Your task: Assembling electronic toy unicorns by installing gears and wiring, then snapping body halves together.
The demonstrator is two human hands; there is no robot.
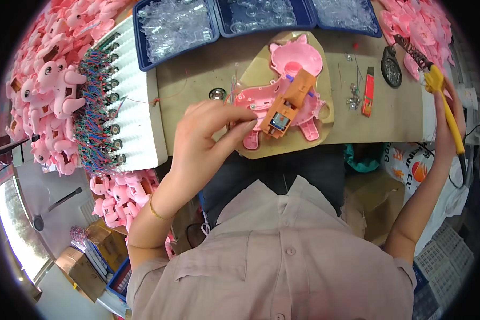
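The pink plastic toy-animal shell lies open on a tan wooden jig board, an orange motor block seated in it. My left hand pinches its edge with fingertips closed. My right hand, well apart, grips a yellow-handled soldering iron.

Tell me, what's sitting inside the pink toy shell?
An orange motor box sits in the open pink toy shell, which the left hand pinches. Whatever lies beneath that box is covered.
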